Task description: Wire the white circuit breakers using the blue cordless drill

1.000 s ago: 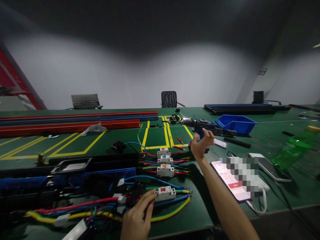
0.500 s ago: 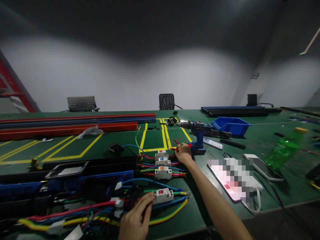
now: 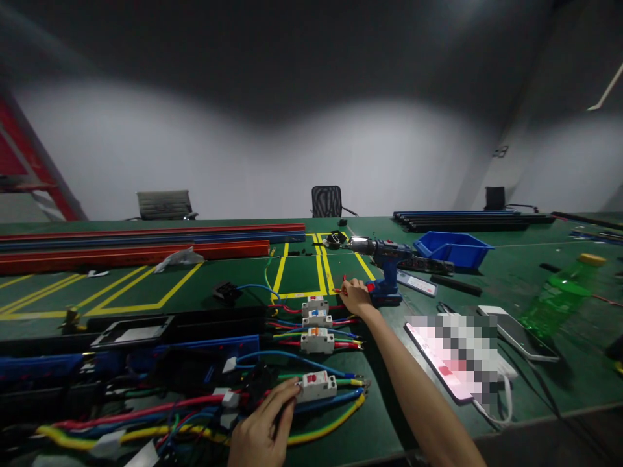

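My left hand (image 3: 265,425) is closed with its fingertips on the left end of a white circuit breaker (image 3: 317,386) with a red switch, at the lower middle. My right hand (image 3: 356,296) reaches out beside the base of a blue cordless drill (image 3: 389,263); its fingers are curled around a thin red piece (image 3: 343,286) that is mostly hidden. Several small breakers (image 3: 317,340) with coloured wires stand in a row between the hands. Thick blue and yellow-green cables (image 3: 335,425) run beside and below the breaker at my left hand.
A blue bin (image 3: 455,250), a green bottle (image 3: 559,295), a white phone (image 3: 516,332) and a pink-screened phone (image 3: 438,363) with a white cable lie to the right. Red and blue rails (image 3: 146,248) lie at the back left. Black trunking with wires fills the lower left.
The whole view has shifted slightly. The fingers of my right hand have drawn in a little around the red piece. My left hand remains at the breaker.
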A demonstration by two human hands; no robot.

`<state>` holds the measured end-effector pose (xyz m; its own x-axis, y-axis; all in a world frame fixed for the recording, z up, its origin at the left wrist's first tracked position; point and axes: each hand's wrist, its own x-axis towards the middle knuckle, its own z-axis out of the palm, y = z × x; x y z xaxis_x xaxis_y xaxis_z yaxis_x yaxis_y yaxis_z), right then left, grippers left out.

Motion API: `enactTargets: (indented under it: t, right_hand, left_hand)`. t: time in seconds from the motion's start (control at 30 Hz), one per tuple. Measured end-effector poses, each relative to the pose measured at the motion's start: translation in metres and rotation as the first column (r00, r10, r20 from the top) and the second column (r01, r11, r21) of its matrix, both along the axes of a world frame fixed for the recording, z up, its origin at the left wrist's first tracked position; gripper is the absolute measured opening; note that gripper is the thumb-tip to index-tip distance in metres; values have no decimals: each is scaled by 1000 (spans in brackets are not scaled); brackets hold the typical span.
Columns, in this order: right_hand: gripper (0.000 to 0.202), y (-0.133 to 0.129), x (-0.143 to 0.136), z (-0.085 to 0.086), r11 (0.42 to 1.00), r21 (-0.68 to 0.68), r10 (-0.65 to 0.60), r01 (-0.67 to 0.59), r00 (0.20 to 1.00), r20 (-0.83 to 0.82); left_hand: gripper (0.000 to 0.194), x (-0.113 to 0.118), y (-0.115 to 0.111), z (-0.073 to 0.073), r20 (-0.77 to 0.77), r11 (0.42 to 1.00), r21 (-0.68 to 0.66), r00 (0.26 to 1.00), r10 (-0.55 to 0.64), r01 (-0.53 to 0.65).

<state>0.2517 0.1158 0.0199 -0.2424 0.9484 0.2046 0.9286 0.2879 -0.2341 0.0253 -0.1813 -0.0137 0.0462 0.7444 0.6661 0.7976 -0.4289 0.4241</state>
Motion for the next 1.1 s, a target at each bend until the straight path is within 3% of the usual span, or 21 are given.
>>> enactTargets:
  t: [0.5, 0.8, 1.1]
  right_hand:
    - [25, -8, -1, -3, 999, 8, 37, -37, 998, 49]
    - [42, -7, -2, -3, 999, 42, -3, 2, 1000, 17]
    - [39, -2, -3, 1, 996, -12, -84, 84, 996, 14]
  left_hand:
    - [27, 2, -5, -7, 54, 988, -153, 998, 21, -12]
    - [27, 1, -5, -7, 67, 989, -150, 998, 14, -4]
    - [26, 2, -6, -3, 71, 993, -116, 997, 8, 0]
